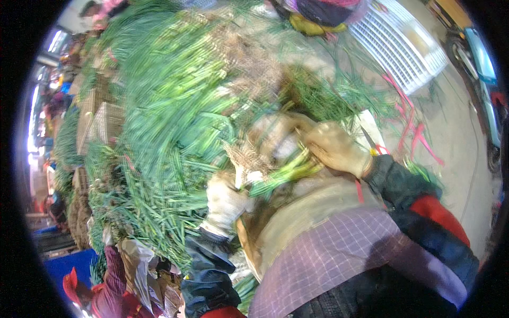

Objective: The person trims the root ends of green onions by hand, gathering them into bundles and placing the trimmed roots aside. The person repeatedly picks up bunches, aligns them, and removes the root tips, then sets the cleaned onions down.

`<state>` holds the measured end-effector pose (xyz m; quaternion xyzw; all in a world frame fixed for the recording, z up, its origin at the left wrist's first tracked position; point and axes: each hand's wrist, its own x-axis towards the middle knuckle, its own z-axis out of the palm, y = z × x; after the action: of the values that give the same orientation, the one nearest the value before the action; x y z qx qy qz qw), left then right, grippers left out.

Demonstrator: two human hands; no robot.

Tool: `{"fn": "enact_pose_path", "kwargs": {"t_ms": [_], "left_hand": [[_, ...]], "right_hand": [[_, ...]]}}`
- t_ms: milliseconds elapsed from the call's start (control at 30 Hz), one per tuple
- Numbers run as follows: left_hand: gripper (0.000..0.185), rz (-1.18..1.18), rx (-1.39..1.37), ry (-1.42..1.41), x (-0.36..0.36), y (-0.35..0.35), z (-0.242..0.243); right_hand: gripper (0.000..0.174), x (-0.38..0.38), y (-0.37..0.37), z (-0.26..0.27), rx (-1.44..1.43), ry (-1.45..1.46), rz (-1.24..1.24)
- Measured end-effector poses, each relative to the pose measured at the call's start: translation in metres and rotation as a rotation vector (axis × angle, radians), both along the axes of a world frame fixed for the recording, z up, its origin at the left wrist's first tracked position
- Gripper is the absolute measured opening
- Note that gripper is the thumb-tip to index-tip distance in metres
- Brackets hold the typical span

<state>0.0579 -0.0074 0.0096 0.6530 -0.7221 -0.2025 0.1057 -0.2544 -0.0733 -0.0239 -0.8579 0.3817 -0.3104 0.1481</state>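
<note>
In a pale work glove, my left hand point(224, 198) is closed around a small bunch of green onions point(252, 171), whose brown roots and white bases point up and away from me. My right hand point(332, 145), in a yellowish glove, is closed on green stalks point(298, 169) that run between the two hands above my lap. A great heap of green onions point(179, 79) lies just beyond my left hand, with its roots towards the middle. Some of the area between my hands is blurred.
Right of my right hand is a blade with a yellow and red handle point(373, 150), beside pink ties point(409, 115). Loose greens point(318, 91) lie ahead. A white slatted crate point(397, 43) stands at upper right. Another person point(322, 14) is across from me; a co-worker point(115, 286) is at lower left.
</note>
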Motion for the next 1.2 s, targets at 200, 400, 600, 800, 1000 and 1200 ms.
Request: {"fn": "enact_pose_path", "kwargs": {"t_ms": [200, 400, 600, 800, 1000, 1200], "left_hand": [[0.025, 0.0, 0.394, -0.079, -0.025, 0.02, 0.035], [0.027, 0.098, 0.35, 0.077, -0.043, 0.059, 0.027], [0.019, 0.216, 0.021, 0.28, -0.043, 0.065, 0.023], [0.039, 0.326, -0.092, 0.706, -0.018, 0.09, 0.062], [0.042, 0.886, -0.369, 1.03, 0.018, 0.103, 0.121], [0.016, 0.875, -0.208, 0.959, 0.034, 0.06, 0.135]], "right_hand": [[0.018, -0.018, -0.005, -0.008, 0.436, -0.012, 0.2], [0.036, -0.02, -0.02, 0.028, 0.608, 0.143, 0.296], [0.032, 0.06, -0.09, 0.048, 0.084, -0.027, 0.221], [0.018, 0.167, -0.151, -0.003, 0.03, 0.259, 0.234], [0.027, 0.157, -0.124, 0.061, 0.659, -0.457, 0.379], [0.032, 0.124, -0.102, 0.079, 1.032, -0.743, 0.314]]}}
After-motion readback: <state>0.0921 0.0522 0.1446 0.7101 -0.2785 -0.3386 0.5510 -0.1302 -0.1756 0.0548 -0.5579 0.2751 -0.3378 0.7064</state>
